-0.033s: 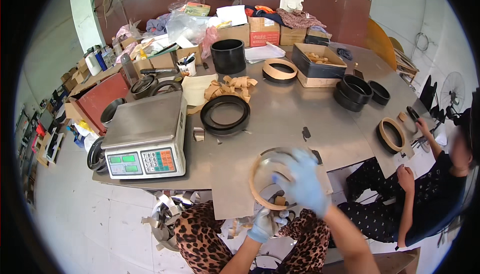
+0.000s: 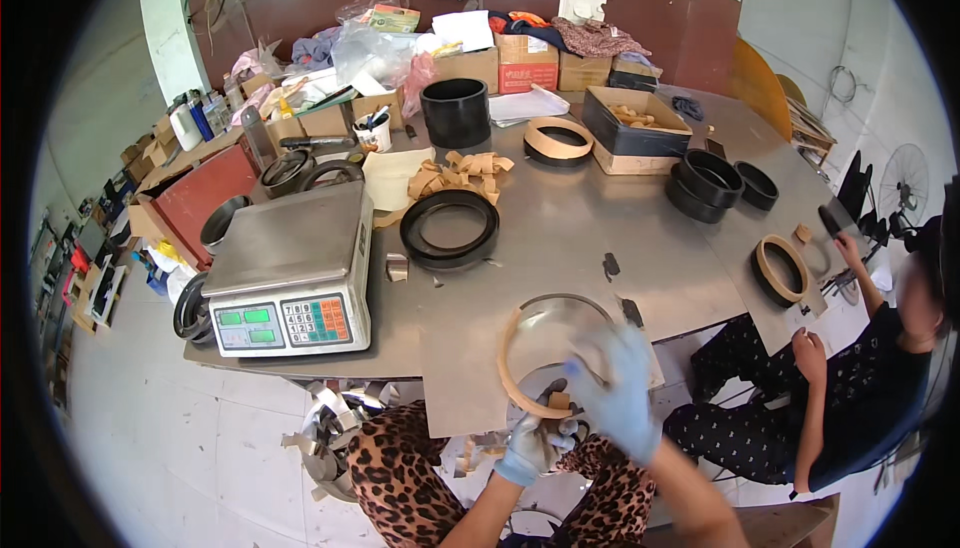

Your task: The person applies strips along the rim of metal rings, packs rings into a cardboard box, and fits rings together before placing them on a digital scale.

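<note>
Gripping tan ring [image 2: 520, 373], gloved hands [image 2: 620, 398] raised.

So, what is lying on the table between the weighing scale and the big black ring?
In the head view, one small folded metal piece lies between the weighing scale and the big black ring; otherwise bare steel table.

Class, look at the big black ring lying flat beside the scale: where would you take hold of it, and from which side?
Grip the black ring across its near band, fingers over the outer edge and into the open middle, coming from above. It lies flat on the table, so only the rim offers a hold.
</note>
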`<state>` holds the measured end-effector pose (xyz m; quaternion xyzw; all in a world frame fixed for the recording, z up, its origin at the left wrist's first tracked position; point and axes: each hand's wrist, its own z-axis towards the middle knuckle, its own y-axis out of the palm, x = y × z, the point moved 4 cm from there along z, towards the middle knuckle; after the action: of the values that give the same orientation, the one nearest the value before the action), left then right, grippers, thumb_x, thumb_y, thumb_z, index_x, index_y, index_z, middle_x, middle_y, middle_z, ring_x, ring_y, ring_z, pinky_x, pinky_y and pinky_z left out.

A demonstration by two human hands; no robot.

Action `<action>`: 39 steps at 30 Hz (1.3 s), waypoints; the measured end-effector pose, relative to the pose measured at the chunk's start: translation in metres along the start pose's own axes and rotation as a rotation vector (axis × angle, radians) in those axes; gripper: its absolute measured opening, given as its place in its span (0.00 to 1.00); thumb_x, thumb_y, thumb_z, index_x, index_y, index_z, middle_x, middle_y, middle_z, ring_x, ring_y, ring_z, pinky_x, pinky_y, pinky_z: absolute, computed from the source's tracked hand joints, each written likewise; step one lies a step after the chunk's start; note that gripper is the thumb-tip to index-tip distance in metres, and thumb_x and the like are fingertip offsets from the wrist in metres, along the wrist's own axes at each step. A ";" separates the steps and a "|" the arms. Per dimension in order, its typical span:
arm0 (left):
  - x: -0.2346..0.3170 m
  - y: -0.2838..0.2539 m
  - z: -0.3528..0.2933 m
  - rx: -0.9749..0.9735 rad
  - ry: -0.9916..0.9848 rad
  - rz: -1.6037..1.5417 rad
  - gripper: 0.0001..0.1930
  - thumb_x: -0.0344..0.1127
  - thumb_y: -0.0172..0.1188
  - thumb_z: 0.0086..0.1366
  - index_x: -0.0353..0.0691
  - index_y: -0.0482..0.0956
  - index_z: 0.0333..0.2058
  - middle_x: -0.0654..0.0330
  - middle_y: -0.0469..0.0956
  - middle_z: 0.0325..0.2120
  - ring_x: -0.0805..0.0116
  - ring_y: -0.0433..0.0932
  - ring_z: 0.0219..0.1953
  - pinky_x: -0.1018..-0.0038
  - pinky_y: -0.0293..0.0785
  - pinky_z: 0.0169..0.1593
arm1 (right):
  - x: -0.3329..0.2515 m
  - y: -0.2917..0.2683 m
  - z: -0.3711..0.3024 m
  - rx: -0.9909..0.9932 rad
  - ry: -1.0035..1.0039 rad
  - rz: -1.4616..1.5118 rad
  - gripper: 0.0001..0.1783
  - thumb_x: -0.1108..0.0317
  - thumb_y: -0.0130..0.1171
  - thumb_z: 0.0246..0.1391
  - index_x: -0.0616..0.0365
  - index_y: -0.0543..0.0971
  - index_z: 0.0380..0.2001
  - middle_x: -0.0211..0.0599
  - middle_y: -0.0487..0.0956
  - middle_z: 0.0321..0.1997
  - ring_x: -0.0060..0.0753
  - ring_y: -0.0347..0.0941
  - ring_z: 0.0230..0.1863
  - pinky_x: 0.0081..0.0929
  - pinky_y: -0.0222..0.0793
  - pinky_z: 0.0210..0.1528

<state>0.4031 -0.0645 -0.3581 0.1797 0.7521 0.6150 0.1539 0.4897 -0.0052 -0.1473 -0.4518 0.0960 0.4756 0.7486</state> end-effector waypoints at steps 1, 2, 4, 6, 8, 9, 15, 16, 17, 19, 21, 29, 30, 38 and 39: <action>-0.010 0.015 -0.002 0.023 0.056 0.042 0.24 0.44 0.57 0.63 0.51 0.68 0.58 0.61 0.74 0.39 0.70 0.68 0.34 0.81 0.64 0.30 | -0.006 -0.013 -0.042 0.130 0.315 0.258 0.13 0.70 0.65 0.45 0.56 0.76 0.36 0.39 0.74 0.43 0.41 0.68 0.51 0.41 0.63 0.52; -0.016 0.026 -0.001 0.042 0.114 0.087 0.24 0.44 0.57 0.63 0.53 0.68 0.58 0.61 0.74 0.39 0.71 0.68 0.33 0.81 0.64 0.30 | -0.008 -0.017 -0.082 0.269 0.618 0.523 0.13 0.70 0.65 0.45 0.57 0.75 0.35 0.41 0.73 0.41 0.42 0.68 0.49 0.38 0.64 0.48; -0.030 0.013 -0.004 0.042 0.161 0.166 0.21 0.44 0.51 0.66 0.43 0.68 0.55 0.60 0.74 0.43 0.72 0.71 0.34 0.76 0.73 0.32 | 0.011 0.007 -0.133 0.201 0.421 0.176 0.16 0.66 0.67 0.43 0.58 0.73 0.35 0.42 0.72 0.38 0.41 0.67 0.44 0.38 0.61 0.46; -0.031 -0.002 -0.019 0.272 0.225 0.303 0.22 0.48 0.49 0.68 0.43 0.68 0.55 0.58 0.74 0.44 0.68 0.74 0.40 0.70 0.76 0.42 | 0.001 0.030 -0.137 0.183 0.433 -0.080 0.21 0.61 0.69 0.41 0.57 0.73 0.36 0.40 0.71 0.36 0.41 0.65 0.40 0.39 0.59 0.46; -0.036 0.013 -0.027 0.276 0.327 0.320 0.24 0.51 0.48 0.69 0.41 0.68 0.56 0.56 0.74 0.46 0.64 0.75 0.45 0.67 0.74 0.52 | 0.007 0.048 -0.140 0.209 0.438 -0.131 0.23 0.59 0.70 0.40 0.56 0.73 0.37 0.37 0.70 0.35 0.43 0.65 0.40 0.42 0.58 0.46; -0.036 0.015 -0.031 0.204 0.378 0.327 0.25 0.51 0.49 0.69 0.40 0.67 0.57 0.55 0.73 0.48 0.63 0.74 0.48 0.67 0.72 0.55 | 0.015 0.054 -0.143 0.211 0.449 -0.135 0.22 0.59 0.69 0.40 0.56 0.73 0.37 0.37 0.70 0.34 0.44 0.66 0.40 0.42 0.58 0.44; -0.018 0.027 -0.011 0.001 0.657 0.588 0.28 0.37 0.54 0.65 0.39 0.59 0.62 0.57 0.67 0.59 0.66 0.66 0.59 0.64 0.58 0.65 | 0.010 0.024 -0.175 0.035 0.150 -0.359 0.21 0.64 0.67 0.40 0.49 0.75 0.41 0.37 0.70 0.33 0.44 0.67 0.36 0.40 0.59 0.36; -0.020 0.033 -0.008 -0.004 0.650 0.579 0.28 0.37 0.54 0.65 0.39 0.59 0.62 0.57 0.67 0.59 0.66 0.66 0.59 0.64 0.58 0.65 | -0.002 0.005 -0.174 0.033 0.151 -0.372 0.21 0.64 0.67 0.40 0.49 0.75 0.41 0.37 0.70 0.33 0.44 0.67 0.36 0.40 0.59 0.36; -0.021 0.040 -0.008 -0.023 0.612 0.510 0.29 0.35 0.55 0.63 0.40 0.59 0.62 0.58 0.67 0.59 0.65 0.66 0.60 0.64 0.58 0.65 | -0.018 -0.014 -0.168 0.034 0.084 -0.333 0.21 0.67 0.67 0.38 0.52 0.75 0.40 0.38 0.70 0.34 0.44 0.68 0.36 0.40 0.61 0.37; -0.025 0.042 -0.009 -0.101 0.625 0.427 0.28 0.33 0.55 0.65 0.38 0.59 0.62 0.52 0.68 0.59 0.58 0.68 0.59 0.59 0.63 0.62 | -0.038 -0.042 -0.136 0.094 -0.049 -0.302 0.18 0.70 0.67 0.38 0.55 0.75 0.36 0.40 0.71 0.33 0.45 0.69 0.36 0.39 0.65 0.37; -0.016 0.017 -0.011 -0.184 0.566 0.347 0.28 0.33 0.55 0.64 0.39 0.60 0.62 0.52 0.69 0.58 0.57 0.68 0.59 0.59 0.63 0.62 | -0.045 -0.039 -0.075 0.079 -0.011 -0.290 0.15 0.69 0.67 0.41 0.57 0.73 0.33 0.43 0.72 0.29 0.50 0.70 0.32 0.42 0.66 0.36; -0.014 -0.013 0.047 -0.174 0.238 0.053 0.28 0.36 0.63 0.60 0.44 0.65 0.58 0.59 0.74 0.52 0.65 0.77 0.50 0.69 0.79 0.50 | 0.016 0.024 -0.024 -0.328 0.179 -0.562 0.11 0.62 0.64 0.47 0.55 0.77 0.32 0.42 0.77 0.32 0.49 0.74 0.37 0.44 0.66 0.39; -0.017 -0.020 0.052 -0.080 0.199 0.027 0.27 0.36 0.63 0.59 0.44 0.66 0.57 0.59 0.75 0.51 0.64 0.77 0.50 0.68 0.79 0.51 | 0.014 0.020 -0.031 -0.330 0.177 -0.564 0.11 0.62 0.64 0.47 0.55 0.77 0.32 0.42 0.77 0.32 0.49 0.74 0.37 0.44 0.66 0.39; -0.055 -0.031 0.020 -0.052 0.271 0.280 0.25 0.47 0.57 0.65 0.42 0.68 0.56 0.58 0.76 0.48 0.64 0.76 0.48 0.67 0.75 0.52 | 0.030 0.021 -0.142 0.233 0.371 -0.206 0.21 0.57 0.69 0.39 0.56 0.72 0.32 0.40 0.70 0.32 0.45 0.67 0.37 0.41 0.57 0.41; -0.062 -0.031 0.015 0.062 0.325 0.216 0.25 0.48 0.54 0.67 0.42 0.67 0.57 0.58 0.76 0.48 0.64 0.77 0.47 0.66 0.75 0.51 | 0.039 0.027 -0.144 0.237 0.375 -0.205 0.21 0.57 0.69 0.39 0.56 0.72 0.32 0.40 0.70 0.32 0.45 0.67 0.37 0.41 0.57 0.41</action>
<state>0.4622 -0.0853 -0.3906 0.1624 0.7620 0.6255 -0.0423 0.5296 -0.0878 -0.2683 -0.4484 0.2422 0.2906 0.8098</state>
